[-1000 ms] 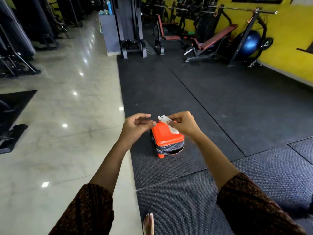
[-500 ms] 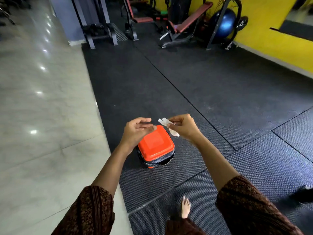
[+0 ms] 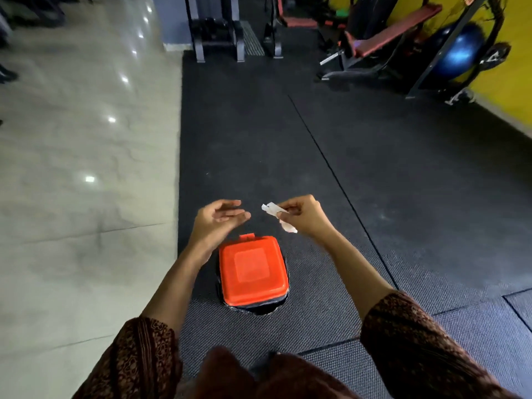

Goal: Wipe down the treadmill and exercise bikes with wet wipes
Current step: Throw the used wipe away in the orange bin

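Note:
My right hand (image 3: 302, 216) pinches a small crumpled white wet wipe (image 3: 277, 214), held in the air above the floor. My left hand (image 3: 217, 221) hovers just to the left of it, fingers relaxed and holding nothing, a small gap away from the wipe. Directly below and between my forearms stands a small bin with a closed orange lid (image 3: 252, 270) and a black liner around its rim, on the black rubber mat (image 3: 374, 182). No treadmill or exercise bike is clearly in view.
Pale glossy tile floor (image 3: 80, 182) lies to the left of the mat. At the far end stand a grey machine frame (image 3: 216, 30), red-padded benches (image 3: 385, 38) and a blue exercise ball (image 3: 460, 54) against a yellow wall.
I have stepped closer to the orange-lidded bin, which now sits right beneath my arms. My hands have drawn slightly apart; the left hand no longer touches the wipe.

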`<action>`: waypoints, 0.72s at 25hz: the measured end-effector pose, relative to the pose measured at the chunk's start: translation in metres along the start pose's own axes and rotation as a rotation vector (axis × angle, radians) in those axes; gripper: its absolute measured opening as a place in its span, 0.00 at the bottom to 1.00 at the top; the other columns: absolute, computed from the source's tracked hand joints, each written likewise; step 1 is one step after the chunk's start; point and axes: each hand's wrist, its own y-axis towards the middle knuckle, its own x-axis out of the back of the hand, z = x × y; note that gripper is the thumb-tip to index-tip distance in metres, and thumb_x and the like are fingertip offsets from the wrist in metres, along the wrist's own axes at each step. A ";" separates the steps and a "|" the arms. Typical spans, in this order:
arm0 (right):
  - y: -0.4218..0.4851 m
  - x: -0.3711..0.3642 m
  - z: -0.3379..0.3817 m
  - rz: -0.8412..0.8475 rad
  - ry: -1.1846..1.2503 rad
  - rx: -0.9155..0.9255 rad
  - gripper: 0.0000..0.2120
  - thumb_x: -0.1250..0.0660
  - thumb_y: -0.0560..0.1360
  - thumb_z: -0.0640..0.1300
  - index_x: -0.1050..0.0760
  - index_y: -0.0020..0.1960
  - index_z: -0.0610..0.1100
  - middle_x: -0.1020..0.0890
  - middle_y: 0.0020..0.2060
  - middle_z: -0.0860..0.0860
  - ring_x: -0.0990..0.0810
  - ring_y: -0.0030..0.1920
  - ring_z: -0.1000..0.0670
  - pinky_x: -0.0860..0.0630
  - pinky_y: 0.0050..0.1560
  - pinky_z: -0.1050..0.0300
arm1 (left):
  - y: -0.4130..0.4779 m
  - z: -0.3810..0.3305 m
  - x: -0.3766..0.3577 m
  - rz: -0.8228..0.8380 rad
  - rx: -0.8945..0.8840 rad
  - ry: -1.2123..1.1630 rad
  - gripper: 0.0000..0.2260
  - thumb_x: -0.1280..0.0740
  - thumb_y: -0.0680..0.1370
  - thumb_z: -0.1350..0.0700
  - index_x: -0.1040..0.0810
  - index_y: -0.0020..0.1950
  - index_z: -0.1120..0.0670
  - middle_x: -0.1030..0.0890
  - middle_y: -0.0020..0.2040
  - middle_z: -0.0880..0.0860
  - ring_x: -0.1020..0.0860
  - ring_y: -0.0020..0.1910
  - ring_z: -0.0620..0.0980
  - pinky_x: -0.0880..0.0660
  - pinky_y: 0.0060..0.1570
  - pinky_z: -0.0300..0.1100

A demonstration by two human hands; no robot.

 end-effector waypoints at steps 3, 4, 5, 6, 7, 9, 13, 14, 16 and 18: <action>0.031 0.010 -0.006 0.041 0.017 0.004 0.06 0.32 0.74 0.37 0.18 0.49 0.37 0.17 0.40 0.41 0.22 0.38 0.53 0.32 0.31 0.75 | 0.013 0.004 -0.012 -0.037 0.050 -0.010 0.12 0.26 0.71 0.61 0.21 0.53 0.55 0.17 0.45 0.49 0.19 0.40 0.35 0.25 0.40 0.27; 0.037 0.010 -0.008 0.051 0.022 0.009 0.06 0.32 0.74 0.37 0.18 0.49 0.37 0.17 0.39 0.42 0.23 0.37 0.53 0.32 0.31 0.76 | 0.016 0.006 -0.014 -0.042 0.051 -0.001 0.11 0.26 0.71 0.61 0.21 0.52 0.54 0.17 0.46 0.49 0.19 0.41 0.35 0.25 0.40 0.28; 0.044 0.010 -0.011 0.076 0.020 0.017 0.06 0.32 0.75 0.37 0.18 0.50 0.37 0.17 0.39 0.42 0.22 0.37 0.53 0.32 0.31 0.76 | 0.021 0.008 -0.016 -0.059 0.053 0.004 0.11 0.26 0.72 0.61 0.21 0.52 0.53 0.17 0.46 0.49 0.19 0.41 0.34 0.25 0.40 0.28; 0.051 0.010 -0.015 0.100 0.019 0.023 0.07 0.32 0.75 0.36 0.18 0.50 0.38 0.16 0.40 0.41 0.22 0.38 0.53 0.31 0.31 0.75 | 0.027 0.009 -0.018 -0.082 0.060 -0.002 0.11 0.26 0.72 0.60 0.21 0.51 0.53 0.17 0.46 0.48 0.19 0.41 0.34 0.25 0.40 0.28; 0.057 0.010 -0.019 0.115 0.023 0.028 0.07 0.32 0.75 0.36 0.18 0.50 0.38 0.16 0.41 0.40 0.22 0.39 0.52 0.30 0.32 0.75 | 0.034 0.009 -0.020 -0.099 0.066 -0.007 0.10 0.26 0.72 0.61 0.21 0.51 0.53 0.17 0.45 0.48 0.19 0.40 0.33 0.25 0.40 0.28; 0.067 0.012 -0.026 0.117 0.043 0.028 0.07 0.32 0.75 0.36 0.18 0.51 0.38 0.16 0.42 0.40 0.21 0.39 0.52 0.29 0.32 0.74 | 0.046 0.008 -0.025 -0.094 0.066 0.010 0.11 0.26 0.72 0.61 0.21 0.52 0.54 0.17 0.45 0.48 0.19 0.40 0.33 0.25 0.40 0.29; 0.084 0.014 -0.038 0.120 0.038 0.022 0.07 0.32 0.75 0.36 0.18 0.51 0.39 0.18 0.38 0.45 0.22 0.35 0.55 0.31 0.31 0.74 | 0.064 0.008 -0.034 -0.097 0.057 0.023 0.12 0.26 0.72 0.63 0.22 0.54 0.58 0.18 0.44 0.50 0.20 0.38 0.33 0.25 0.38 0.27; 0.089 0.012 -0.041 0.130 0.040 0.017 0.07 0.32 0.75 0.36 0.17 0.50 0.39 0.18 0.38 0.45 0.23 0.34 0.57 0.30 0.32 0.74 | 0.068 0.009 -0.035 -0.098 0.062 0.021 0.12 0.26 0.72 0.63 0.22 0.54 0.59 0.18 0.44 0.50 0.20 0.38 0.33 0.26 0.38 0.27; 0.097 0.005 -0.048 0.136 0.036 0.015 0.06 0.31 0.74 0.36 0.17 0.49 0.39 0.17 0.37 0.46 0.23 0.33 0.61 0.30 0.34 0.74 | 0.076 0.013 -0.036 -0.097 0.074 0.022 0.13 0.26 0.72 0.64 0.22 0.54 0.59 0.18 0.44 0.51 0.20 0.38 0.33 0.26 0.38 0.27; 0.105 -0.002 -0.055 0.149 0.032 0.014 0.06 0.31 0.73 0.36 0.17 0.49 0.39 0.17 0.36 0.49 0.23 0.34 0.64 0.30 0.37 0.73 | 0.082 0.020 -0.036 -0.100 0.095 0.022 0.13 0.26 0.71 0.63 0.21 0.55 0.59 0.18 0.44 0.51 0.20 0.38 0.33 0.26 0.38 0.26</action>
